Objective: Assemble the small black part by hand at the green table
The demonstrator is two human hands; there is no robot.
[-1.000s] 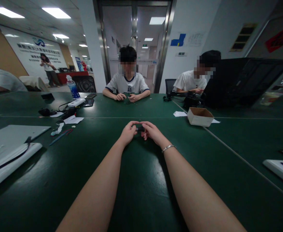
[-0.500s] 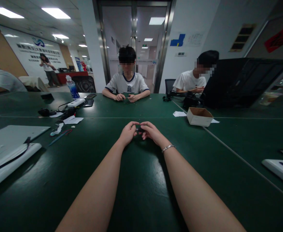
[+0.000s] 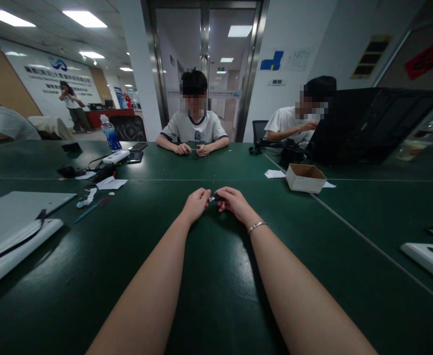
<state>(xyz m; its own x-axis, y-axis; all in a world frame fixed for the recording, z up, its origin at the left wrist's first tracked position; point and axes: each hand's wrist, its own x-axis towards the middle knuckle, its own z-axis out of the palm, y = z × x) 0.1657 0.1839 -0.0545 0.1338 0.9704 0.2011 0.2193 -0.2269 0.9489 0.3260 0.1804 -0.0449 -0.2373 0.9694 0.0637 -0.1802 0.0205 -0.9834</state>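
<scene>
Both my arms stretch forward over the dark green table point(image 3: 216, 296). My left hand point(image 3: 195, 204) and my right hand point(image 3: 232, 201) meet at the middle, fingers curled, pinching a small dark object point(image 3: 214, 198) between them just above the tabletop. A silver bracelet point(image 3: 257, 226) circles my right wrist. The object is mostly hidden by my fingers, so I cannot make out what it is.
An open cardboard box point(image 3: 306, 178) sits to the right, a black laptop point(image 3: 372, 125) behind it. A grey laptop and white case point(image 3: 17, 231) lie at left, with cables, paper and a water bottle point(image 3: 110, 133) beyond. A person point(image 3: 194, 125) sits opposite, another point(image 3: 298, 121) at right.
My fingers have shifted slightly on the small dark object, and a pale end of it now shows between the hands. The arms stay where they were.
</scene>
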